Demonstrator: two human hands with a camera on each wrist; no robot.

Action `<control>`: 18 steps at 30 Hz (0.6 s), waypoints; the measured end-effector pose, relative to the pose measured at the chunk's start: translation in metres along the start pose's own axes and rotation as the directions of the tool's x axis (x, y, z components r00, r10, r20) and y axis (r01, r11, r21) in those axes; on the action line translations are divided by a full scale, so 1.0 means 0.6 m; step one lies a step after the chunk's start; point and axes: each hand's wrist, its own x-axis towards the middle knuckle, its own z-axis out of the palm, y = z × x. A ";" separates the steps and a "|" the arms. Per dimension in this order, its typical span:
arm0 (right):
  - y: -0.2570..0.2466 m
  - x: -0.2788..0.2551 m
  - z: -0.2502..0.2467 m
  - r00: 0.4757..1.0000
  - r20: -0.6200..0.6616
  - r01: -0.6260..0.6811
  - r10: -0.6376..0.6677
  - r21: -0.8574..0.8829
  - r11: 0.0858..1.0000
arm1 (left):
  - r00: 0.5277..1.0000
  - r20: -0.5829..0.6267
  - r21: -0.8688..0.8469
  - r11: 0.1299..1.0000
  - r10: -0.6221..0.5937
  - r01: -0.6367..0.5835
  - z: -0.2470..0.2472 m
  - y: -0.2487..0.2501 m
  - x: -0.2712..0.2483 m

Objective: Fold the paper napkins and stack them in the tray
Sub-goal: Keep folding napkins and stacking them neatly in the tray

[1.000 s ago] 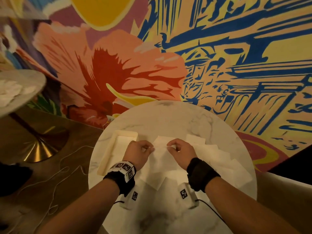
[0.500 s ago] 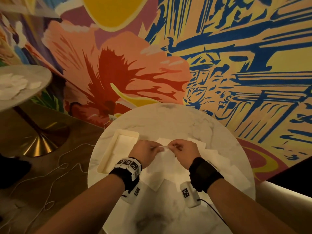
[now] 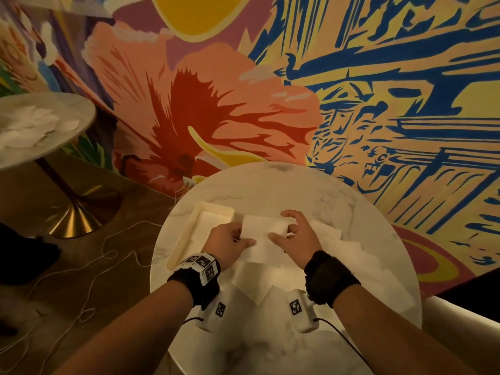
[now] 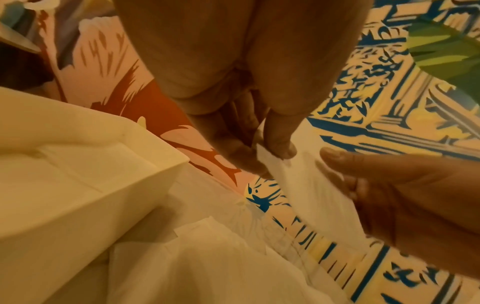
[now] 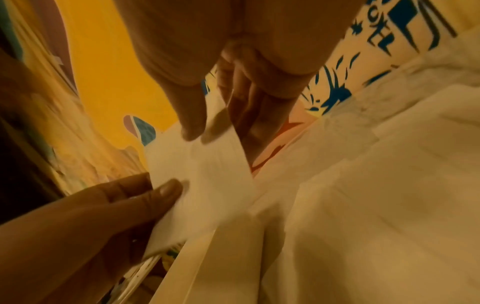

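Observation:
A white paper napkin (image 3: 263, 234) hangs spread between my two hands above the round marble table (image 3: 270, 190). My left hand (image 3: 243, 238) pinches its left edge between thumb and fingers (image 4: 279, 148). My right hand (image 3: 281, 231) pinches the right edge, with the thumb (image 5: 192, 123) in front and the fingers behind the napkin (image 5: 202, 168). The cream tray (image 3: 186, 234) lies just left of my left hand and has white napkins lying flat inside. Its corner (image 4: 145, 170) shows close by in the left wrist view.
Several loose napkins (image 3: 338, 253) lie overlapped on the table under and to the right of my hands. A second round table (image 3: 40, 125) with napkins stands at far left on a brass base (image 3: 73, 220). Thin cables (image 3: 81, 266) trail over the wooden floor. The painted wall is just behind the table.
My hands were close together, pinching at the napkin's middle. They have moved apart, and the napkin is now spread wider between them.

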 end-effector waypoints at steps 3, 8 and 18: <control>0.004 -0.003 0.034 0.995 0.090 -0.044 0.039 0.052 0.998 | 0.997 -0.072 -0.109 0.994 -0.039 0.031 -0.011 -0.008 0.005; -0.005 0.003 0.073 0.991 0.125 -0.049 0.041 0.060 0.997 | 0.999 -0.031 -0.114 0.993 -0.025 0.021 -0.037 -0.026 -0.002; -0.072 0.066 0.130 0.977 0.141 0.206 -0.161 -0.424 0.882 | 0.995 -0.051 0.172 0.981 -0.081 0.089 -0.121 -0.085 -0.006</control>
